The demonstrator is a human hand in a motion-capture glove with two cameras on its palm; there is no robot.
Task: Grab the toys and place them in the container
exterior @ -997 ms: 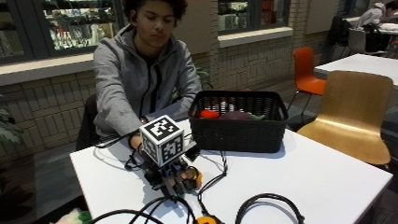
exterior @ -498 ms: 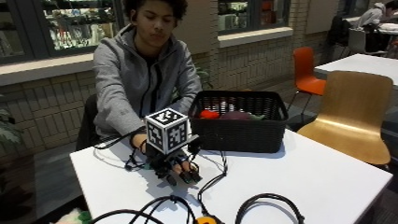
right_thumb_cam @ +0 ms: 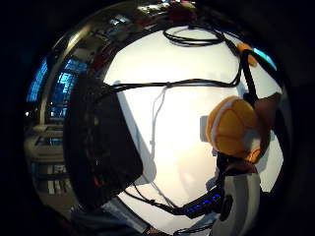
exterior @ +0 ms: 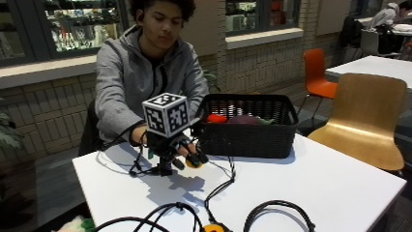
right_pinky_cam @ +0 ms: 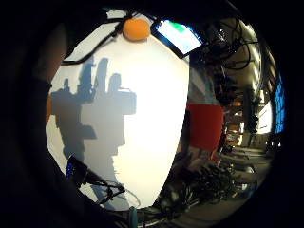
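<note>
In the outside view my gloved right hand (exterior: pixel 182 149) hangs a little above the white table (exterior: pixel 309 183) and grips a small orange toy (exterior: pixel 194 163) in its curled fingers. The thumb side palm view shows the same orange toy (right_thumb_cam: pixel 232 129) close to the palm, with fingers around it. The black mesh basket (exterior: pixel 248 140) stands just to the hand's right, apart from it. Inside lie a red toy (exterior: pixel 217 118) and a dark purple toy (exterior: pixel 242 119). The basket (right_thumb_cam: pixel 98 147) also shows in the thumb side palm view, across a bare stretch of table.
Black cables (exterior: pixel 277 212) loop over the table's front, ending at an orange round piece (exterior: pixel 212 227), also seen as an orange piece (right_pinky_cam: pixel 136 28) beside a lit screen (right_pinky_cam: pixel 178 37). A wooden chair (exterior: pixel 363 116) stands at the right, an orange chair (exterior: pixel 318 72) behind.
The gloved hand has risen off the table with the orange toy and shifted slightly toward the basket.
</note>
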